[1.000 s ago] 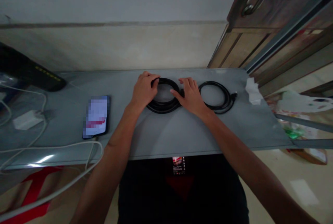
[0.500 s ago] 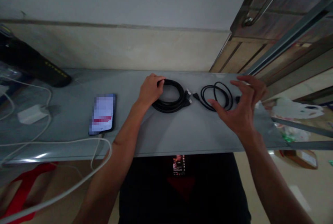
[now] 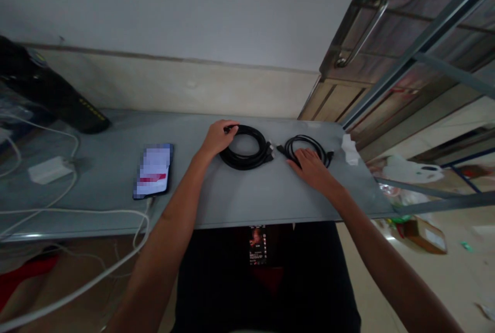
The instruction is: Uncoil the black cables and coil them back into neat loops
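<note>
**Left hand (image 3: pixel 218 138) on thick coil (image 3: pixel 244 164), right hand (image 3: pixel 312 168) on thin coil (image 3: pixel 303 139)**

Seen from my head camera, both black cable coils lie flat at top centre of the frame on a grey worktop (image 3: pixel 240 196), side by side and just apart. On the left, my fingers (image 3: pixel 228 126) curl over the upper left of the thick coil, clamped on its strands with the thumb side out of sight. On the right, my fingers (image 3: pixel 305 156) lie together and flat, pressing the near edge of the thin coil. The plugs (image 3: pixel 269 151) of the thick coil sit at its right side, facing the thin one.

Both should be light. The thick coil looks stiffer and should hold its loop if taken by the bundle, where my left hand is. The thin coil looks soft and loose, and will likely splay unless pinned or gathered across its loops.

To the left lie a phone (image 3: pixel 153 170) with a blurred screen, a white charger (image 3: pixel 50 170) and a white cable (image 3: pixel 77 212). A black box (image 3: pixel 50 93) sits at upper left, and a white tissue (image 3: pixel 350 149) lies right of the thin coil.
</note>
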The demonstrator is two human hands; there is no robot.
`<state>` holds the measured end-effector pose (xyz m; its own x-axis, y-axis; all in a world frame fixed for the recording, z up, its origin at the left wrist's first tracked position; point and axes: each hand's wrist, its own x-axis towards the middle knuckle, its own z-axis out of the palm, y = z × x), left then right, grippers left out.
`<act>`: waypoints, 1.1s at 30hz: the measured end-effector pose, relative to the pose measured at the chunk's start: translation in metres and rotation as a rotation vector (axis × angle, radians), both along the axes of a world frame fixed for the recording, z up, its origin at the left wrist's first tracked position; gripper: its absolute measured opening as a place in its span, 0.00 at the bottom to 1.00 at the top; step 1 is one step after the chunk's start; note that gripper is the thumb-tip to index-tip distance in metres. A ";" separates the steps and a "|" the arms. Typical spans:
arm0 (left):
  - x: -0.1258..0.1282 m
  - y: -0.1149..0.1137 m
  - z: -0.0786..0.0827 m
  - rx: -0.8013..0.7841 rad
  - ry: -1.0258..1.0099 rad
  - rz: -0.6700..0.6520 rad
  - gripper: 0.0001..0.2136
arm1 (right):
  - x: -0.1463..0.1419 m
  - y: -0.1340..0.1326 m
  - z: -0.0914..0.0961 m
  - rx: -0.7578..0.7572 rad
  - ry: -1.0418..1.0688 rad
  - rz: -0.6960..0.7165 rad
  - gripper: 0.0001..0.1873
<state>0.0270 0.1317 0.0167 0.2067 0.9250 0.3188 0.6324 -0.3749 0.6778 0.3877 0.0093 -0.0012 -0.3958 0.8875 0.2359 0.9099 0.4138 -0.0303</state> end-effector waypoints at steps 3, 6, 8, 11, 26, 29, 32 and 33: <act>0.001 0.000 -0.001 0.002 -0.021 0.003 0.13 | -0.005 -0.001 0.006 -0.033 -0.036 -0.057 0.20; 0.003 -0.002 -0.002 0.010 -0.034 0.003 0.13 | 0.000 -0.005 0.014 -0.066 0.105 -0.243 0.20; 0.003 -0.003 0.001 0.035 -0.034 0.022 0.14 | 0.007 -0.008 0.028 -0.014 0.306 -0.324 0.21; 0.007 -0.008 0.012 0.166 -0.014 0.042 0.16 | 0.018 -0.014 0.062 0.127 0.689 -0.334 0.26; 0.129 -0.159 0.128 -0.266 -0.971 -0.582 0.24 | -0.064 -0.108 0.133 -0.125 1.029 0.094 0.18; 0.121 -0.166 0.137 -0.338 -1.006 -0.569 0.25 | -0.056 -0.113 0.131 -0.101 0.935 0.144 0.19; 0.099 -0.167 0.145 -0.373 -1.007 -0.497 0.26 | -0.032 -0.110 0.140 -0.069 1.088 0.075 0.23; 0.089 -0.167 0.149 -0.375 -1.009 -0.451 0.25 | -0.021 -0.108 0.144 -0.063 1.162 0.046 0.24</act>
<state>0.1160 -0.0349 0.1658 0.3492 0.9035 0.2485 -0.3958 -0.0981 0.9131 0.3667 -0.0992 0.1429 -0.0022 0.9013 0.4332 0.3049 0.4132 -0.8581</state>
